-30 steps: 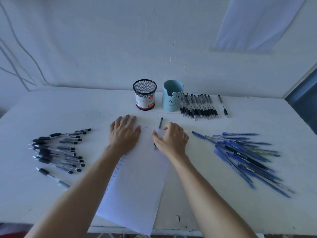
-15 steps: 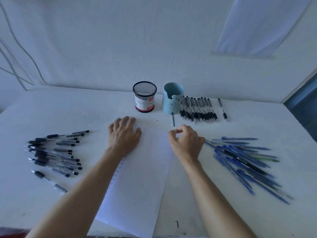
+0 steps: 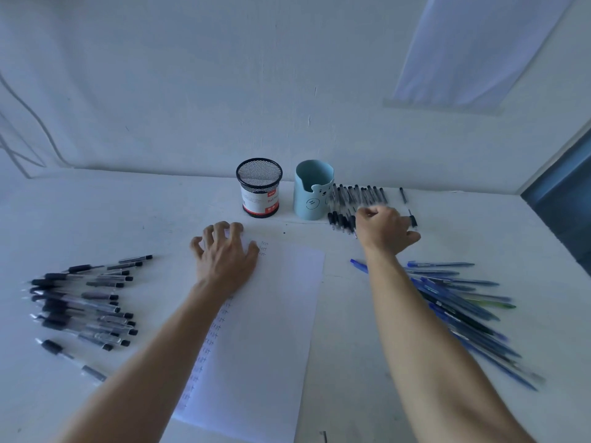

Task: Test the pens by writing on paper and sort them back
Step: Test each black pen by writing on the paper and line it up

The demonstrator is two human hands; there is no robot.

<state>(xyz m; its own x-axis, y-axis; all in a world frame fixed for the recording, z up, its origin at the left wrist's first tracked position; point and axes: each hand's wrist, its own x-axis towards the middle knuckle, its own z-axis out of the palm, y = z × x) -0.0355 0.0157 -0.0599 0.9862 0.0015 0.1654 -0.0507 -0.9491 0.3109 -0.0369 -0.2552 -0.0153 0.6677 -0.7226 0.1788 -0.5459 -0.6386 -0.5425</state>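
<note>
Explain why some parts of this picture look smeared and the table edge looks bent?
Head view: the right hand and the black pens beside it are motion-blurred, so what its fingers hold is unclear; the blue pens near the frame edge look soft; the wide lens bows the table edge; light is dim, bluish, without glare.

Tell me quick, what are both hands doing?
Left hand: open, fingertips on the paper.
Right hand: fingers curled over the black pens; blurred, grip cannot be told.

Your table (image 3: 128, 219) bears the paper (image 3: 271, 330): black pens (image 3: 83, 302) left of it, blue pens (image 3: 463, 302) right, mesh cup (image 3: 259, 190), teal cup (image 3: 311, 193) and pen row (image 3: 355, 195) beyond.
</note>
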